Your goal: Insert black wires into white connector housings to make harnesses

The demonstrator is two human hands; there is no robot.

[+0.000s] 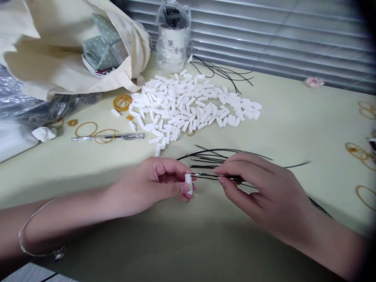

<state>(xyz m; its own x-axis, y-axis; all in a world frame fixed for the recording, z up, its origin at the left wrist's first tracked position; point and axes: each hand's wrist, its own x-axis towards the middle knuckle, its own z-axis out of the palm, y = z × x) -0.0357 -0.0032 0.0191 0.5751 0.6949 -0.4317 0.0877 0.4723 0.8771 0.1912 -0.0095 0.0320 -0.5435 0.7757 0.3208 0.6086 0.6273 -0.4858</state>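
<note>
Between the thumb and fingers of my left hand [164, 178] is a small white connector housing [188, 185], held upright. My right hand [258, 188] pinches thin black wires [208, 177] with metal terminals at their tips. At least one wire meets the upper end of the housing; how deep it sits I cannot tell. More loose black wires [211, 158] lie on the table just behind my fingers, partly covered by my right hand. Farther back spreads a large heap of white connector housings [188, 100].
Left of the heap lie rubber bands [122, 102] and a pen [107, 137]. An open cloth bag [132, 70] stands at the back left, beside a plastic-wrapped container [172, 43]. A wired connector bundle [220, 70] rests near the blinds [279, 35]. More rubber bands [357, 150] are at right.
</note>
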